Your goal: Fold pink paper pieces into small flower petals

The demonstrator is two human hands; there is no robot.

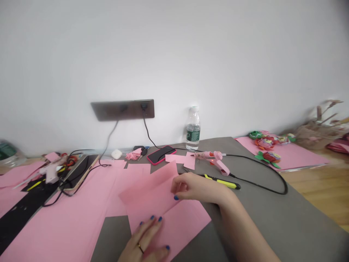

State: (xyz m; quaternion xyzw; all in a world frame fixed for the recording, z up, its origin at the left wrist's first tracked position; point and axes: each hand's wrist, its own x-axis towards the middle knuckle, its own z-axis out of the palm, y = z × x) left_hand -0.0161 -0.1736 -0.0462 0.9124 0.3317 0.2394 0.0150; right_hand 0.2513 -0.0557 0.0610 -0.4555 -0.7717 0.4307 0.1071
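Observation:
A pink paper sheet (152,203) lies on the grey table (272,218), one edge folded up and over. My right hand (196,189) pinches the raised fold at its right end, fingers closed on the paper. My left hand (147,240) lies flat on the sheet's near part with fingers stretched out, pressing it down. Both hands have blue nails; a ring is on the left one.
A pink glue gun (215,160) with a black cable, a yellow-black cutter (222,181), a phone (160,154) and a water bottle (193,129) lie beyond the sheet. Larger pink sheets (62,225), a tablet (80,171) and cables are left. Paper flowers (267,149) sit at right.

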